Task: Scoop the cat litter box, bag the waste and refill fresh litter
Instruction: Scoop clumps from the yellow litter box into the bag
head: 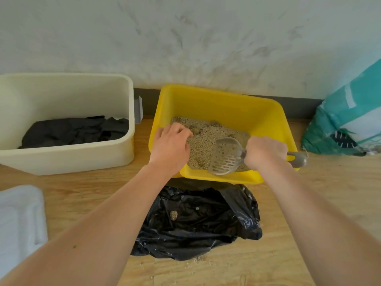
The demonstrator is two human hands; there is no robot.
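Observation:
A yellow litter box holding tan litter stands on the wooden floor by the wall. My left hand grips the box's left rim, fingers curled over it into the box. My right hand grips the handle of a grey slotted scoop, whose head lies over the litter near the front wall. A clump sits in the litter beside my left fingers. In front of the box lies an open black trash bag with a small clump on it.
A cream bin with black bags inside stands at the left. A teal and white litter sack leans on the wall at the right. A white lid lies at the lower left. Loose grains dot the floor near the bag.

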